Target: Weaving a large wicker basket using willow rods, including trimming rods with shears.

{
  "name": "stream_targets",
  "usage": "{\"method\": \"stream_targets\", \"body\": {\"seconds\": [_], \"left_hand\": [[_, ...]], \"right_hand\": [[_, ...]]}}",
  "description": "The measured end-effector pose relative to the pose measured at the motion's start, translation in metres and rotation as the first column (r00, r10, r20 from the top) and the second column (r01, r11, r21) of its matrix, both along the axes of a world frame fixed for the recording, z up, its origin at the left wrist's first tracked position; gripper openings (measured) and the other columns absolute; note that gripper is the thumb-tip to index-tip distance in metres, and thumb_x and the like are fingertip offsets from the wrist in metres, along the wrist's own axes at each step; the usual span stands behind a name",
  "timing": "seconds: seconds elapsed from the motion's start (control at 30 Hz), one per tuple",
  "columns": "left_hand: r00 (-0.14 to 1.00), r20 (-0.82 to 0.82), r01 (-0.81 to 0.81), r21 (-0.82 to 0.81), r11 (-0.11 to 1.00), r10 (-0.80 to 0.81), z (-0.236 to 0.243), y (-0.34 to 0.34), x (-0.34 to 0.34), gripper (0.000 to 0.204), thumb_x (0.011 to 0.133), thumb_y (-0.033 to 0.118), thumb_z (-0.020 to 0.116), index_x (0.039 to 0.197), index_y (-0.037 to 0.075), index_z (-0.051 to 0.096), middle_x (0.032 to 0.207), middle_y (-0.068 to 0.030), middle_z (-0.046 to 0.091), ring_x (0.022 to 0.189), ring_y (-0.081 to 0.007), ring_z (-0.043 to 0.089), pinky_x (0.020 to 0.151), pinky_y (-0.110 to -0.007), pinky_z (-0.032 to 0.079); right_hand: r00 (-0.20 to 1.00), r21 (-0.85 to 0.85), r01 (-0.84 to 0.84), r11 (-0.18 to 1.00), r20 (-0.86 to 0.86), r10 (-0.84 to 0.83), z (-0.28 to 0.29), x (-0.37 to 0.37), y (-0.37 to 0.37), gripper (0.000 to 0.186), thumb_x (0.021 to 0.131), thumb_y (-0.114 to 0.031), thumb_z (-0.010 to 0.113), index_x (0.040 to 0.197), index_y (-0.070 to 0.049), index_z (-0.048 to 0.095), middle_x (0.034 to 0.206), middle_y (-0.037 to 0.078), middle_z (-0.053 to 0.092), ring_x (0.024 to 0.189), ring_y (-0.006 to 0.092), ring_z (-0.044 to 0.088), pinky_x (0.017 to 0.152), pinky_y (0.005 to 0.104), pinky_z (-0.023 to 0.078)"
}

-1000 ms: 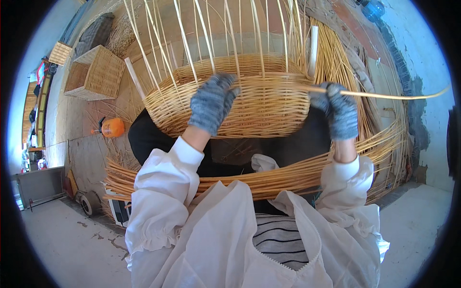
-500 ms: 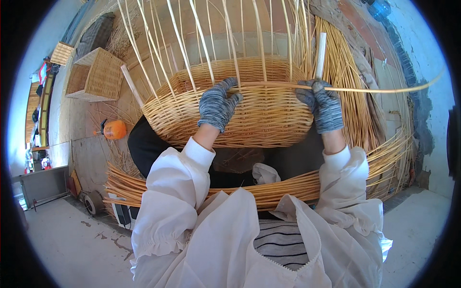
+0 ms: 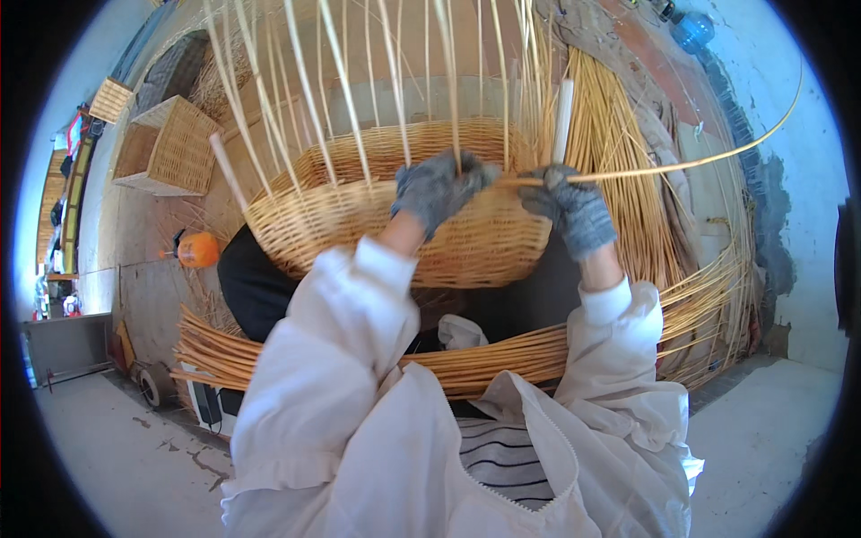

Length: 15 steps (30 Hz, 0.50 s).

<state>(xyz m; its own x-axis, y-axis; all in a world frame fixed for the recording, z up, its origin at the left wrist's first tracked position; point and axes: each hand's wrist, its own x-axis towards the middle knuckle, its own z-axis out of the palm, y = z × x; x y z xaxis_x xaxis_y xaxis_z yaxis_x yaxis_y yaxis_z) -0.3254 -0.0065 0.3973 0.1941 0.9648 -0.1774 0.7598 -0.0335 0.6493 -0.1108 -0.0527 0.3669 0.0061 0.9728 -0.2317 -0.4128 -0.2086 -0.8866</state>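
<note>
- Honey-coloured wicker basket [image 3: 489, 238] over dark-clad legs [image 3: 256, 282], tall stakes [image 3: 451, 81] rising.
- Right hand [image 3: 569, 208] clamped on a long, curving rod [image 3: 664, 169].
- Left hand [image 3: 441, 190] blurred against the basket; cannot tell its grip.

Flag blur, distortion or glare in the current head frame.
Head view: motion blur softens the left hand, left sleeve and basket; head view: fisheye bending toward the rim, black surround; head view: far-left edge bright, nearly washed out.
</note>
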Motion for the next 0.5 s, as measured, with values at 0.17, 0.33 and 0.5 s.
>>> {"method": "stream_targets", "body": {"seconds": [0.17,0.33,0.5], "left_hand": [[0.999,0.009,-0.051,0.027,0.998,0.051,-0.022,-0.012,-0.001,0.038,0.077,0.053,0.066,0.093,0.018,0.068,0.086,-0.0033,0.070,0.088,-0.0222,0.064,0.096,-0.046,0.026],[0.985,-0.090,-0.144,0.075,0.987,0.150,-0.032,-0.014,0.015,0.045,0.084,0.058,0.052,0.089,0.017,0.069,0.071,-0.0060,0.068,0.076,-0.0250,0.064,0.095,-0.045,0.030],[0.944,-0.217,-0.242,0.050,0.969,0.247,-0.021,-0.006,0.020,0.061,0.089,0.062,0.032,0.097,0.014,0.069,0.080,-0.0117,0.068,0.088,-0.0309,0.063,0.098,-0.047,0.028]], "right_hand": [[0.932,0.092,0.274,0.957,0.221,-0.288,0.048,0.032,-0.014,0.018,0.078,-0.001,0.069,0.092,0.003,0.060,0.088,0.014,0.064,0.068,0.0181,0.062,0.060,0.0274,0.053],[0.601,0.549,-0.279,0.788,0.740,-0.303,0.100,0.000,0.056,0.005,0.082,-0.005,0.066,0.083,-0.001,0.063,0.081,0.008,0.062,0.076,0.0132,0.060,0.066,0.0252,0.051],[0.166,0.419,-0.425,0.803,0.908,-0.386,0.089,-0.063,0.158,0.045,0.077,-0.005,0.067,0.119,-0.003,0.052,0.106,0.019,0.054,0.086,0.0274,0.061,0.077,0.0325,0.051]]}}
